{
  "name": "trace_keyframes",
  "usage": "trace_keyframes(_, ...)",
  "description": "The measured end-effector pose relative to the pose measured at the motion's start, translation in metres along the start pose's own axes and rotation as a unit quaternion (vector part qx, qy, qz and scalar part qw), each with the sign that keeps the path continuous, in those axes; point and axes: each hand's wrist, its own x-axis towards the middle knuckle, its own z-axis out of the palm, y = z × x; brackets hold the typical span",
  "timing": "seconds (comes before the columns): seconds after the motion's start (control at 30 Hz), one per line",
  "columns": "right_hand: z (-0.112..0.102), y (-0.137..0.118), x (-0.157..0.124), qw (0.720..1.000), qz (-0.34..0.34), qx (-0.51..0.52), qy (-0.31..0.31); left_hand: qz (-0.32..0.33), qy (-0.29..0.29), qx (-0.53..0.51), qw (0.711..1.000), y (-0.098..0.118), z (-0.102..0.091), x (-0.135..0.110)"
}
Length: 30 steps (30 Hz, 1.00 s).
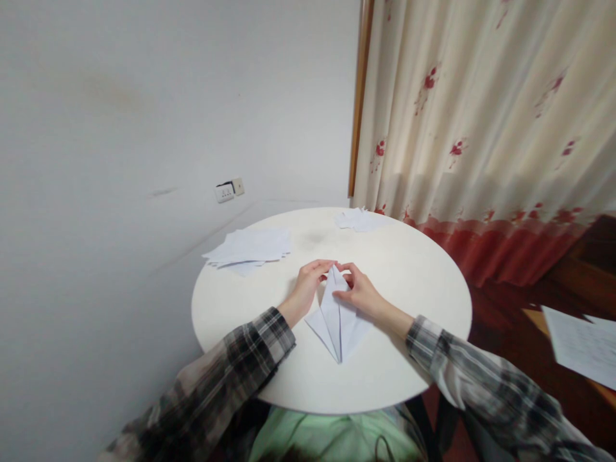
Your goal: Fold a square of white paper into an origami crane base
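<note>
A folded sheet of white paper lies on the round white table in front of me. It has a narrow pointed top and wider flaps lower down, with a crease along its middle. My left hand pinches the paper's upper tip from the left. From the right, my right hand grips the same upper part, with its thumb on the paper's face and its fingers bent near the tip. The fingertips of both hands almost meet there.
A stack of white paper sheets lies at the table's back left. Some folded paper pieces sit at the far edge. A wall socket is beyond the table. Right stand a flowered curtain and printed sheets on a lower surface.
</note>
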Motion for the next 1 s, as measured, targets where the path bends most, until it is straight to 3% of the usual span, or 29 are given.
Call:
trace_keyframes(0.27,0.001,0.007,0.003,0.997,0.034,0.07,-0.004,-0.043,-0.022,0.039,0.998,-0.004,-0.001,0.0)
trace_keyframes(0.43,0.0,0.01,0.004,0.998,0.021,0.046,-0.024,-0.058,0.014,0.047,0.997,-0.007,-0.001,0.0)
trace_keyframes(0.83,0.003,0.01,0.007,0.993,0.038,0.102,-0.049,0.03,0.091,0.123,0.988,-0.013,-0.002,0.005)
trace_keyframes(1.0,0.002,0.012,0.007,0.994,0.043,0.089,-0.035,-0.012,0.045,0.095,0.994,-0.012,-0.005,0.005)
